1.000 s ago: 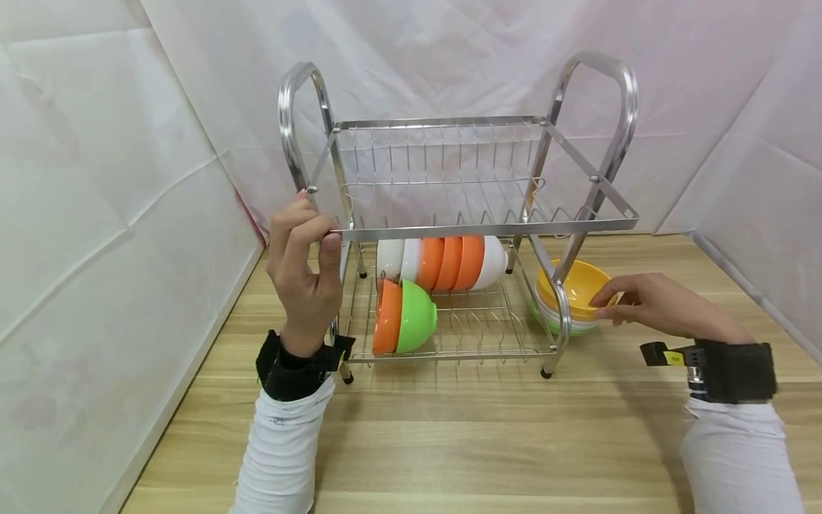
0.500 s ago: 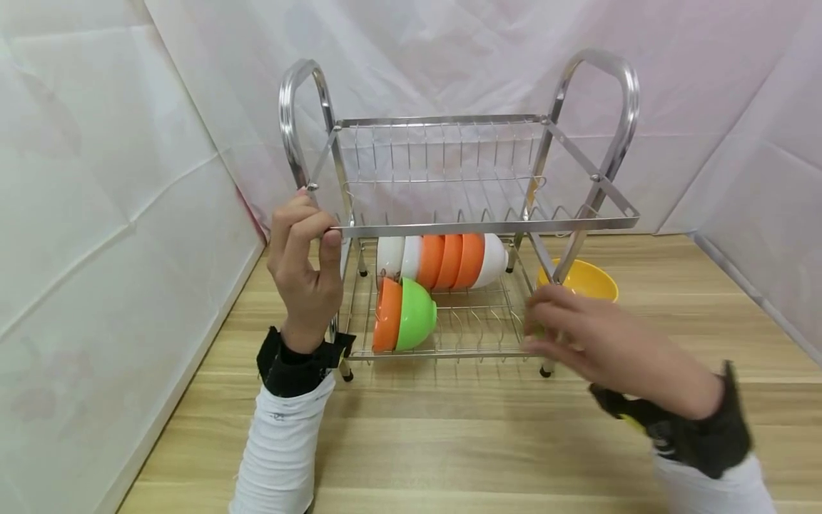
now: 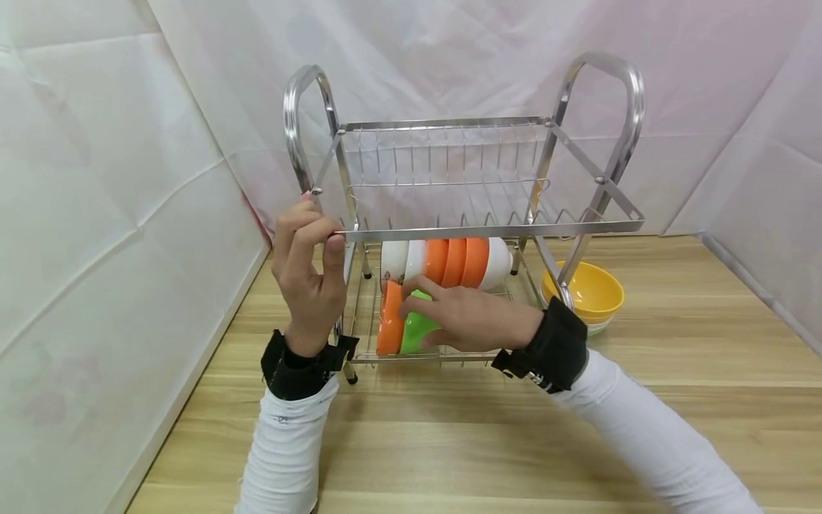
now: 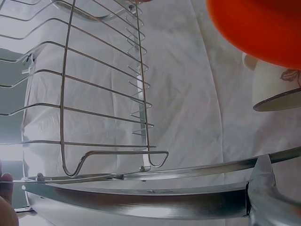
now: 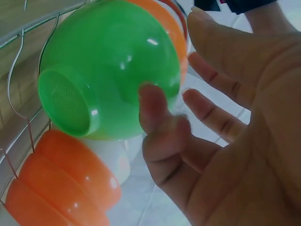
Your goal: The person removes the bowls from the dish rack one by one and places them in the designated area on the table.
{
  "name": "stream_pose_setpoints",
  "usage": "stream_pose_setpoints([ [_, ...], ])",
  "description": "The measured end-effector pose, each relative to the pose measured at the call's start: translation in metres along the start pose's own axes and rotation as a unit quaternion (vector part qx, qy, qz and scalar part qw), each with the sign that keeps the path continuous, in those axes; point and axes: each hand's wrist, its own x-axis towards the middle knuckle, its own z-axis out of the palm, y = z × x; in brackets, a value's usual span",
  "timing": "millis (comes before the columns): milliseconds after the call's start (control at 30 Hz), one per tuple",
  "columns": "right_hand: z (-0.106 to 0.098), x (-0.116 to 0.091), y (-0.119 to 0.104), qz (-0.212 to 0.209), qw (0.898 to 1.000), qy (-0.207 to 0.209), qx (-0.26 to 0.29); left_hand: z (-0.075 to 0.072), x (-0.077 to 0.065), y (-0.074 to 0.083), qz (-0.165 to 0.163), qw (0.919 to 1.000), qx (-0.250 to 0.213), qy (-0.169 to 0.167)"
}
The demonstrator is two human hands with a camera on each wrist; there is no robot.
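Observation:
At the upper shelf's front left corner, my left hand (image 3: 310,275) grips the steel dish rack (image 3: 449,232) between thumb and fingers. On the lower shelf, an orange bowl (image 3: 389,318) and a green bowl (image 3: 416,327) stand on their sides, nested, at the front left. My right hand (image 3: 478,318) reaches over the green bowl with loosely bent fingers, partly hiding it. In the right wrist view the fingertips overlap the edge of the green bowl (image 5: 113,70), and the thumb stands apart from the fingers.
Behind them, a row of white and orange bowls (image 3: 454,263) stands on edge. Right of the rack, a yellow bowl (image 3: 597,285) tops a stack on the wooden table (image 3: 449,442). White cloth walls (image 3: 83,250) enclose the back and sides.
My right hand has left the yellow bowl's rim and moved left across the rack's front to the green bowl. The left hand keeps its hold on the rack.

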Motion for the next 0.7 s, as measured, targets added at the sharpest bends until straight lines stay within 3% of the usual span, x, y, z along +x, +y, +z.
stream_pose_setpoints([
  [200, 0.002, 0.013, 0.004, -0.022, 0.999, 0.001, -0.042, 0.0, 0.0, 0.001, 0.002, 1.0, 0.003, -0.005],
  [700, -0.001, 0.027, 0.0, -0.009, 0.999, -0.03, -0.042, -0.001, 0.001, 0.002, 0.004, 1.0, -0.002, -0.002],
])
